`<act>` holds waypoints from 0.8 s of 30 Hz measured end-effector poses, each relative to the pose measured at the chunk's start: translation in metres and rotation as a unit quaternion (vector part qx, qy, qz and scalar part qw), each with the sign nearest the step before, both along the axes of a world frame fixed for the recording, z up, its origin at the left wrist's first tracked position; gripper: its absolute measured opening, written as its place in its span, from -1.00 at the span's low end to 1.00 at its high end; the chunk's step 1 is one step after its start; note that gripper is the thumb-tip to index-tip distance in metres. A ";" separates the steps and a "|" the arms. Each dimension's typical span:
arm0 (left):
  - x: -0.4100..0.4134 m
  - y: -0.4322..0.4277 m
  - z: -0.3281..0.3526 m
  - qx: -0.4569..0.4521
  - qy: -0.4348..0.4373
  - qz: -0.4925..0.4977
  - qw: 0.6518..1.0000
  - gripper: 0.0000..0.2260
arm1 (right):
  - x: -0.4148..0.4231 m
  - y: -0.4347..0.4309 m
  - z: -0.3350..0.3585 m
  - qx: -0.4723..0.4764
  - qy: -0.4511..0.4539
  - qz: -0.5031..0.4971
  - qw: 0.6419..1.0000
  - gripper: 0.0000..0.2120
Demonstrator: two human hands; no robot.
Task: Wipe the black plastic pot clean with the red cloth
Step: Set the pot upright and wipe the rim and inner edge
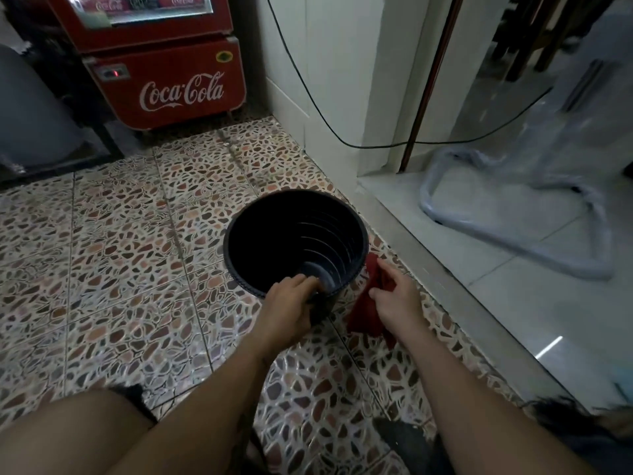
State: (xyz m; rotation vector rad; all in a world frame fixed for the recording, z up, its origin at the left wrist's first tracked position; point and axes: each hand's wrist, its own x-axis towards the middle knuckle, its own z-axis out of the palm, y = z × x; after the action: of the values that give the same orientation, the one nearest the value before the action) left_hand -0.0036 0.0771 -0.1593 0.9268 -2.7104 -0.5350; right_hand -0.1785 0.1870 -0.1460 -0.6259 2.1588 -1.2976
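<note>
The black plastic pot (274,231) stands on the pebble-patterned floor, tilted slightly toward me with its ribbed inside showing. My left hand (289,310) grips its near rim, fingers curled over the edge into the pot. The red cloth (364,315) hangs bunched just right of the pot, against its outer wall. My right hand (397,296) holds the cloth from above, thumb and fingers pinched on it.
A red Coca-Cola cooler (164,63) stands at the back left. A raised white tiled step (479,286) runs along the right, with a plastic-wrapped metal frame (513,214) on it. A black cable (315,97) hangs along the white wall. My knee (75,437) is at lower left.
</note>
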 end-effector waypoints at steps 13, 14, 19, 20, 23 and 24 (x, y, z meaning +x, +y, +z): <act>0.006 -0.010 0.009 0.016 0.154 0.136 0.979 -0.84 | 0.009 -0.037 0.017 0.136 0.278 0.297 0.903 -0.36; 0.004 -0.009 0.010 0.022 0.163 0.141 0.976 -0.85 | 0.005 -0.034 0.015 0.139 0.287 0.280 0.906 -0.39; -0.019 0.003 0.014 0.079 0.154 0.090 0.981 -0.77 | 0.002 -0.026 0.010 0.096 0.326 0.238 0.910 -0.62; -0.024 0.005 0.014 0.091 0.136 0.078 0.983 -0.74 | 0.002 -0.026 0.010 0.087 0.302 0.234 0.920 -0.64; -0.031 0.008 0.012 0.076 0.065 0.057 0.993 -0.70 | -0.006 -0.025 0.010 0.080 0.255 0.222 0.938 -0.66; -0.031 0.009 0.011 0.063 0.043 0.054 0.996 -0.70 | -0.009 -0.026 0.010 0.080 0.249 0.219 0.940 -0.66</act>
State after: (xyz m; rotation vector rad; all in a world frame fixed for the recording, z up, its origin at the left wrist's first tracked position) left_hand -0.0350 0.0856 -0.1482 1.0494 -2.5587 -0.7141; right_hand -0.1878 0.1615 -0.1361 -1.3909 2.2858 -0.7677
